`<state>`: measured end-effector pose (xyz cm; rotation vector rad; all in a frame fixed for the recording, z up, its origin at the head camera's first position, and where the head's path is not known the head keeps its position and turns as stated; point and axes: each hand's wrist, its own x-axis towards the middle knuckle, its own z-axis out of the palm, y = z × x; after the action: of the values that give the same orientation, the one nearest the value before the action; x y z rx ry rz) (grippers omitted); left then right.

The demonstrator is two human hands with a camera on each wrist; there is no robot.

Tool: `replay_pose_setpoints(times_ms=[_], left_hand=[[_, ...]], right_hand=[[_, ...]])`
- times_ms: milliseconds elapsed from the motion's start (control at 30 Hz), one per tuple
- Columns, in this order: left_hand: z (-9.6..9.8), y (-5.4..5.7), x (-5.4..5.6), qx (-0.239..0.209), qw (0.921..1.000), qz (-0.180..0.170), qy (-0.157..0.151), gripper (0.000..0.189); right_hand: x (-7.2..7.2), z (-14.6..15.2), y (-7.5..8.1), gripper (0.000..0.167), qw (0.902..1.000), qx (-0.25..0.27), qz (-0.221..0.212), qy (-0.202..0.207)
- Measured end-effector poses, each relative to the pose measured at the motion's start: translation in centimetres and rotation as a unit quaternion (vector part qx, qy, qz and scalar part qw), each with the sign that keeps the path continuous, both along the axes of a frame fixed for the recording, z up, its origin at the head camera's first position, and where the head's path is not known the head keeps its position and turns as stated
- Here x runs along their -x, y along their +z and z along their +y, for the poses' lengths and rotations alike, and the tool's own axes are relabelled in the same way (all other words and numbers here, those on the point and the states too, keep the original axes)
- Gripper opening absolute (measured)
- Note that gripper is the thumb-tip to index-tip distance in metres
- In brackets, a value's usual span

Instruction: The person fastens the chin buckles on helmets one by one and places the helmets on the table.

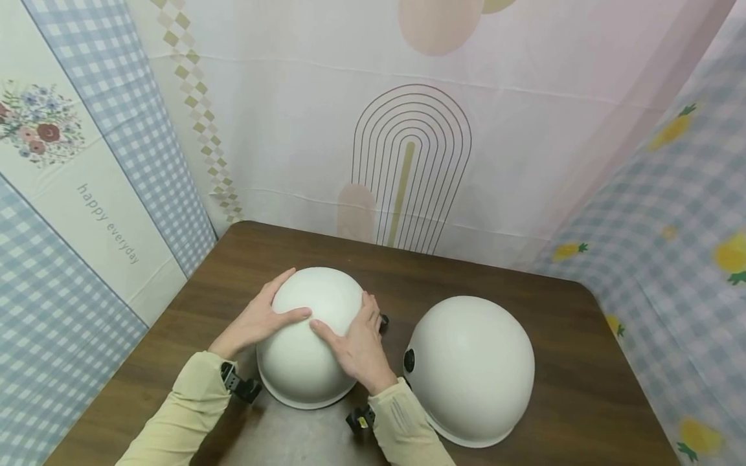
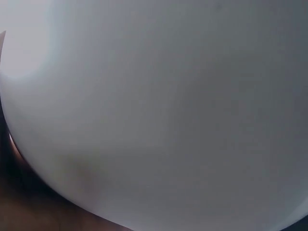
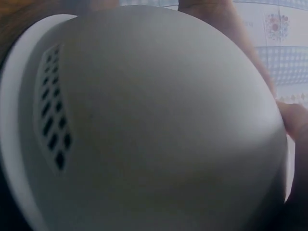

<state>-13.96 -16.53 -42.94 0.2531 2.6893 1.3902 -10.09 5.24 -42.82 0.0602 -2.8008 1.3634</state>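
Observation:
A smooth white helmet (image 1: pixel 309 369) is between my two hands, dome up; in the right wrist view a vent grille (image 3: pixel 55 108) shows near its rim. My left hand (image 1: pixel 265 318) grips the upper left of the dome, thumb lying across its top. From the right side my right hand (image 1: pixel 357 343) holds the same shell, its thumb tip close to the left thumb. The left wrist view is nearly filled by the white shell (image 2: pixel 154 115). Whether the rim touches the table cannot be told.
A second white helmet (image 1: pixel 474 369) with a black round fitting (image 1: pixel 410 360) on its side stands to the right, close to my right forearm. Both are over a brown wooden table (image 1: pixel 559 310). Printed cloths (image 1: pixel 291 129) hang behind and at both sides.

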Motion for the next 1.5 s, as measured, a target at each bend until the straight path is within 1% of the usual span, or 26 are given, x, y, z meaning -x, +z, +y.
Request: replay_pose_setpoints(times_ms=[233,467,567,633,800,900,1000,1100,1233,1267,1333,1400,1467,1500], left_hand=[[0.6,0.1,0.2,0.006,0.9999,0.013,0.005,0.091],[0.7,-0.5,-0.1,0.005,0.9998,0.013,0.01,0.09],[0.8,-0.5,-0.1,0.004,0.9997,0.02,0.011,0.09],[0.9,-0.5,0.0,0.001,0.9996,0.025,0.012,0.09],[1.3,-0.5,-0.1,-0.014,0.9995,0.024,0.014,0.09],[1.5,-0.5,-0.1,-0.01,0.9996,0.02,0.016,0.091],[1.4,-0.4,-0.1,-0.002,0.9997,0.018,0.019,0.091],[1.4,-0.3,-0.2,0.003,0.9998,0.013,0.017,0.092],[1.1,0.0,-0.4,0.012,0.9998,-0.002,0.018,0.096],[1.0,0.1,-0.4,0.018,0.9997,0.0,0.019,0.097],[0.9,0.4,-0.5,0.032,0.9992,0.013,0.021,0.101],[1.0,0.8,-0.6,0.043,0.9979,0.041,0.027,0.103],[1.4,1.5,-1.1,0.042,0.9943,0.088,0.043,0.101],[1.8,2.0,-1.5,0.031,0.9913,0.115,0.056,0.097]], right_hand=[[0.2,0.3,-0.6,0.118,0.9997,0.008,0.024,-0.006],[0.0,0.6,-1.3,0.117,0.9992,0.021,0.032,-0.007],[0.0,0.7,-1.3,0.116,0.9989,0.026,0.039,-0.006],[0.1,0.8,-1.1,0.116,0.9992,0.02,0.035,-0.004],[-0.2,2.3,0.2,0.116,0.9998,-0.011,-0.004,0.017],[-0.9,3.7,1.7,0.112,0.9995,-0.001,-0.025,0.019],[-1.4,5.4,3.5,0.106,0.9992,0.037,-0.014,0.006],[-1.9,7.6,5.2,0.098,0.9977,0.067,0.011,-0.006],[-2.7,11.0,6.9,0.083,0.9961,0.073,0.033,-0.037],[-2.9,11.8,7.2,0.079,0.9951,0.076,0.041,-0.049],[-3.5,13.3,7.8,0.07,0.9926,0.072,0.057,-0.079],[-4.1,14.9,8.4,0.064,0.9889,0.063,0.076,-0.111],[-4.8,16.4,8.8,0.062,0.984,0.057,0.086,-0.145],[-5.1,17.1,8.9,0.062,0.9818,0.051,0.085,-0.162]])
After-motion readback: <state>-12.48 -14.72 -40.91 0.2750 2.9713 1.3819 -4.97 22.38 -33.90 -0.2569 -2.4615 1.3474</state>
